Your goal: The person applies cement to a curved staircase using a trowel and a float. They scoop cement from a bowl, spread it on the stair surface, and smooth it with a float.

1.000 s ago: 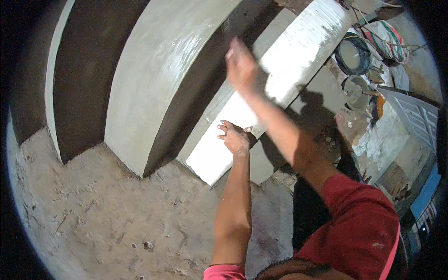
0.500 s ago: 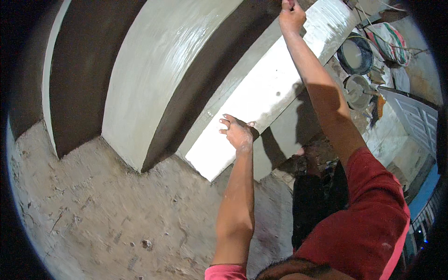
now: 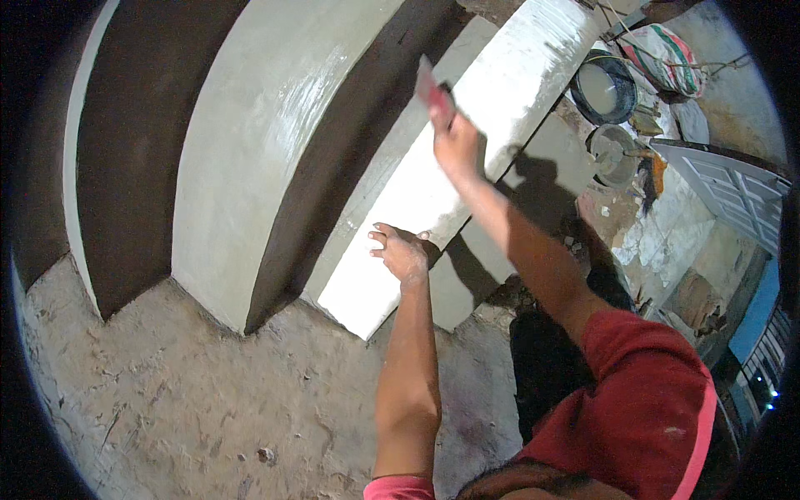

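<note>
My left hand (image 3: pixel 403 255) rests with its fingers spread on the lower end of a long, brightly lit white step (image 3: pixel 387 279). Higher up along the same step, my right hand (image 3: pixel 457 148) grips a small flat trowel (image 3: pixel 427 86) with red on it. Motion smears the trowel, so its exact shape and whether it touches the surface are unclear. Beside the white step runs a dark riser (image 3: pixel 333 179), then a wide, curved, smooth grey step (image 3: pixel 242 158) with a wet shine.
A rough wall (image 3: pixel 175 383) borders the steps' ends. At the right stand a black tub (image 3: pixel 622 93) of pale liquid, a grey bucket (image 3: pixel 615 158), a striped sack (image 3: pixel 673 62) and a pale slatted panel (image 3: pixel 725 187). Rubble lies near my legs.
My right hand has come down and left along the white step, bringing the trowel into full view. My left hand stays on the step's lower end. The view has shifted slightly.
</note>
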Demonstrator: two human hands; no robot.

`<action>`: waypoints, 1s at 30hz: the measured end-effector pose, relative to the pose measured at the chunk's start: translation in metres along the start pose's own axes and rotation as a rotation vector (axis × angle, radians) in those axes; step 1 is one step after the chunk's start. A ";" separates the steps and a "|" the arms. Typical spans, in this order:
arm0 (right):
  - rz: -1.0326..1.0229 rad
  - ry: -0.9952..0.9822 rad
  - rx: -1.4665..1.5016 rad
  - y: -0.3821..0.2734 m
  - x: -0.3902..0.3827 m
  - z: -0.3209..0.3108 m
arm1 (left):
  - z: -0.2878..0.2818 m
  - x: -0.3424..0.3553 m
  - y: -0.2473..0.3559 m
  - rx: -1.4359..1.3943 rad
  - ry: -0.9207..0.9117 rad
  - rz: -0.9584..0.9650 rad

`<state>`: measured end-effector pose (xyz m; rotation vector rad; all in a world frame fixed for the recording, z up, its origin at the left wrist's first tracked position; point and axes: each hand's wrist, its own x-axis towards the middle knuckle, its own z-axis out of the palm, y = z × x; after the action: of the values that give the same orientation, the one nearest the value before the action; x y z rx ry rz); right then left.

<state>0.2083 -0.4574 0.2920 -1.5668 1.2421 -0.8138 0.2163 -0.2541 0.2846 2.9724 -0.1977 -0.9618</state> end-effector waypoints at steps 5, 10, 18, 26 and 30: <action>0.297 -0.044 0.135 0.003 0.084 0.017 | -0.004 -0.006 0.004 -0.001 -0.008 -0.005; 0.398 -0.232 0.638 -0.030 0.050 0.021 | -0.010 -0.005 0.006 -0.018 -0.019 -0.008; 0.665 -0.038 0.929 -0.031 -0.022 -0.047 | -0.002 -0.003 0.002 -0.014 0.015 -0.010; 0.419 -0.171 0.418 -0.007 0.031 -0.037 | -0.001 0.000 0.001 0.005 0.000 0.008; -0.721 0.193 -0.855 0.050 0.046 -0.116 | -0.006 -0.004 0.002 0.011 -0.018 0.002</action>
<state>0.0987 -0.5342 0.2817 -2.7812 1.2331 -0.9381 0.2166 -0.2555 0.2917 2.9734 -0.2064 -0.9911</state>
